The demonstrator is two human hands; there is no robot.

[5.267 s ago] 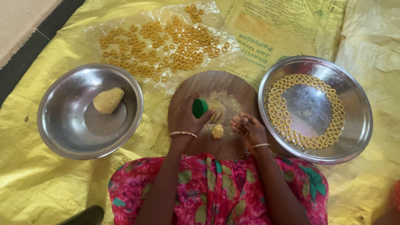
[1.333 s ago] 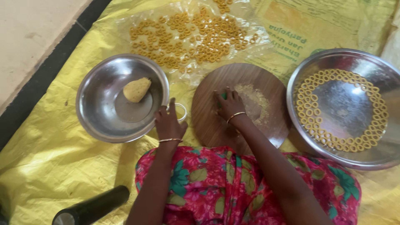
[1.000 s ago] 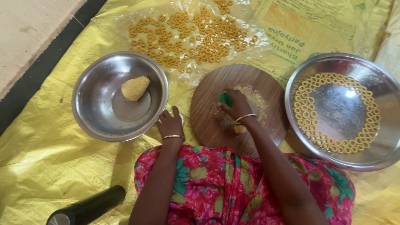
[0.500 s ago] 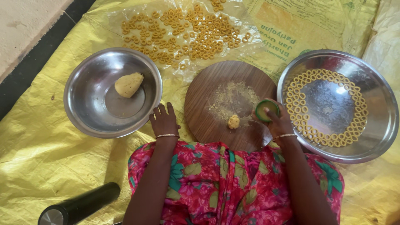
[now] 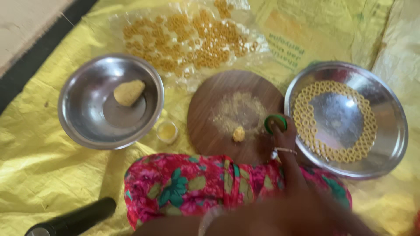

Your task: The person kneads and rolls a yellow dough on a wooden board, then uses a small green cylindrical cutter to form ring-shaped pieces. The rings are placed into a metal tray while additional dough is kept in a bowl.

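1. A crinkled yellow plastic sheet (image 5: 39, 170) covers the floor, with a strip of dark floor and a pale mat at the upper left corner.
2. A round brown wooden board (image 5: 218, 131) lies at the middle of the sheet, dusted with pale flour near its centre.
3. A small green ring-shaped cap (image 5: 275, 123) sits at the board's right edge, close to the large steel plate (image 5: 389, 144). It is round, so it has no clear long axis; its open face looks up toward the camera.
4. The right hand (image 5: 284, 137) reaches forward from the lower right, forearm running up from the bottom edge, a thin bangle on the wrist. Its fingers are curled around the green cap's near side and appear to have hold of it; blur hides exactly how tightly.
5. A small yellow dough lump (image 5: 238, 133) rests on the board, just left of that hand and apart from it.
6. The left hand is not clearly seen; only a blurred forearm crosses the bottom edge, so its grip cannot be told.
7. The steel plate carries dough rings laid in a circle round its inside.
8. A steel bowl (image 5: 78, 126) at left holds a larger dough piece (image 5: 129, 92). A small clear cup (image 5: 167, 131) stands between bowl and board.
9. Further rings lie on a clear plastic sheet (image 5: 192, 43) beyond the board; a black cylinder (image 5: 74, 218) lies lower left.
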